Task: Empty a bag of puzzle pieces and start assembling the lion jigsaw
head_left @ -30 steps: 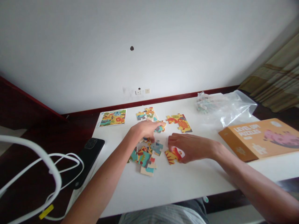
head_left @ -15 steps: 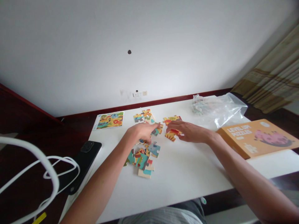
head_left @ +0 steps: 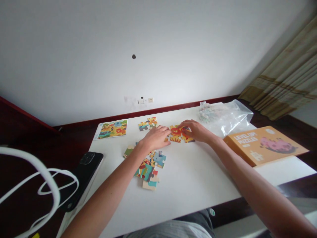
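Observation:
A lion picture made of joined jigsaw puzzle pieces (head_left: 175, 134) lies flat in the middle of the white table. At its right edge, my right hand (head_left: 195, 130) is closed with its fingertips on a puzzle piece (head_left: 188, 138). My left hand (head_left: 157, 137) is on the lion's left side, its fingers curled over another puzzle piece that they mostly hide. Nearer me, under my left forearm, is a loose cluster of puzzle pieces (head_left: 146, 172), with an elephant piece (head_left: 159, 159) on its right. A small joined group of pieces (head_left: 148, 123) lies beyond my left hand.
The reference picture card (head_left: 112, 129) lies at the back left. A black phone (head_left: 85, 175) and a white cable (head_left: 53, 188) are along the left edge. To the right are a clear plastic bag (head_left: 226, 115) and an orange puzzle box (head_left: 264, 145). A wall stands behind.
My left hand has moved right, from over the left pieces to the lion's edge. My right hand has shifted outward, uncovering the lion pieces. The view has turned slightly.

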Demonstrator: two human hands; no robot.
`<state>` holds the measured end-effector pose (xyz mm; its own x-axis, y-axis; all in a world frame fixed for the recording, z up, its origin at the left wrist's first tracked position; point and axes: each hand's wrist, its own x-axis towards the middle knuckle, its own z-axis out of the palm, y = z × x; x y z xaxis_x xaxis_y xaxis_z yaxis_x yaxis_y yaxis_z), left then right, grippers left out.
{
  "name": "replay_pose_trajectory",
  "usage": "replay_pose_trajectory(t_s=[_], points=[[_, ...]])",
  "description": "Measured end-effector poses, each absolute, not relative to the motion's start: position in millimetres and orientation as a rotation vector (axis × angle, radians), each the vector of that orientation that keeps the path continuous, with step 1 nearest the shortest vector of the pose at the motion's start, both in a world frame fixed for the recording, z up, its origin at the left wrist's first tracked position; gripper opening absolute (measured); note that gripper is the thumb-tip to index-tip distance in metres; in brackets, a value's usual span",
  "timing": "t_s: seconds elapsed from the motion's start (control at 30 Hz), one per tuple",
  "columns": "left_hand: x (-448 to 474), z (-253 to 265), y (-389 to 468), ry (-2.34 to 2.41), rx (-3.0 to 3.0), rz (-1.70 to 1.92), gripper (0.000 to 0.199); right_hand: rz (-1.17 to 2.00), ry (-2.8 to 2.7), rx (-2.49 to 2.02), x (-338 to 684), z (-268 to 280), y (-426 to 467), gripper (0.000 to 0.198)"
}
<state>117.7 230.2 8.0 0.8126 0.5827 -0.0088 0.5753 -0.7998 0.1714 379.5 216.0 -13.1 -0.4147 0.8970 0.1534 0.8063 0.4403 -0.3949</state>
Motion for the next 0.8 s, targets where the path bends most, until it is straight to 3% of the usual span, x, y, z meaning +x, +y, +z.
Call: replay_pose_trajectory(t_s=[0.33,0.8], points=[[116.9,6.3,225.2,0.925,2.865,0.102,0.043,0.396,-2.257,-1.44,383.1,-24.7,224.3,0.026],[129.1,-4.7,214.9,0.849,2.898,0.097,0.038,0.442,-2.192,-1.372,388.2,-33.2,228.6,0.022]])
